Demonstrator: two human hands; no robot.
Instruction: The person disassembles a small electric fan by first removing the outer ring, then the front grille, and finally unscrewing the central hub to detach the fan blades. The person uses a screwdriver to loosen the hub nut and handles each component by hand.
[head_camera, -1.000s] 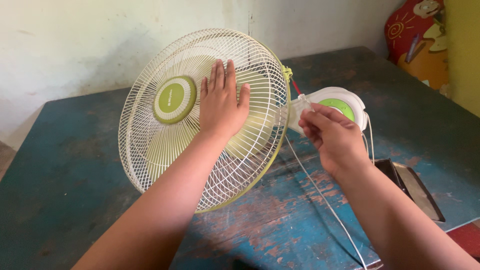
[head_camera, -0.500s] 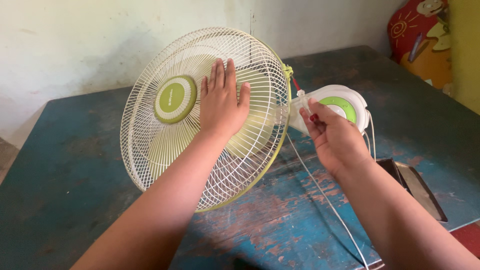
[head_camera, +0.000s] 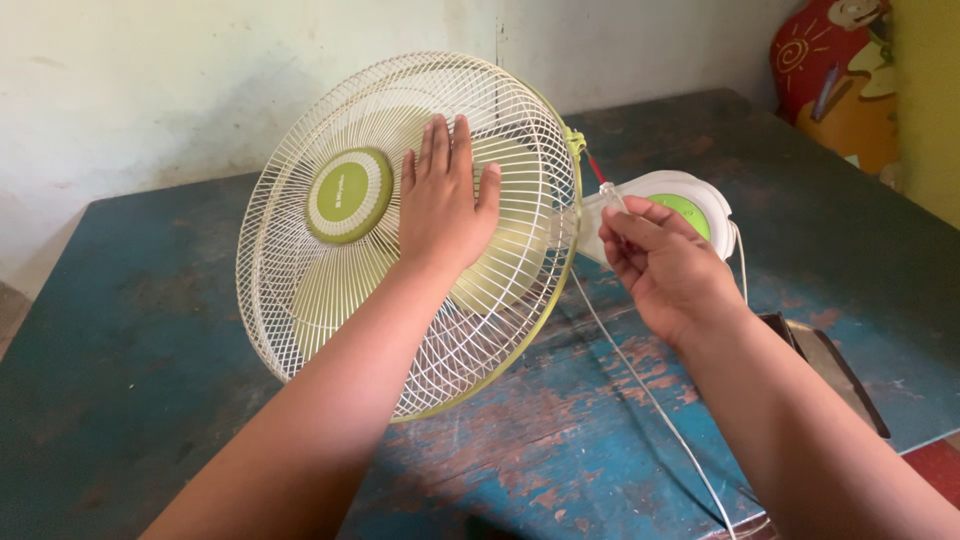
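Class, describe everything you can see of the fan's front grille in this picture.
The front grille is a round dome of thin cream-white wire spokes, seemingly coated metal, with a green-and-white round badge at its centre and a yellow-green rim. It stands tilted on the worn blue table, facing the camera; pale blades show behind it. The left hand lies flat on it; the right hand is beside it, not touching.

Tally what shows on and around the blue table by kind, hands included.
Hands: 2, left hand flat on the grille, right hand pinching a small piece
Fans: 1, white-green fan
White cords: 1, cord
Tables: 1, table
Painted boards: 1, board
Total: 6
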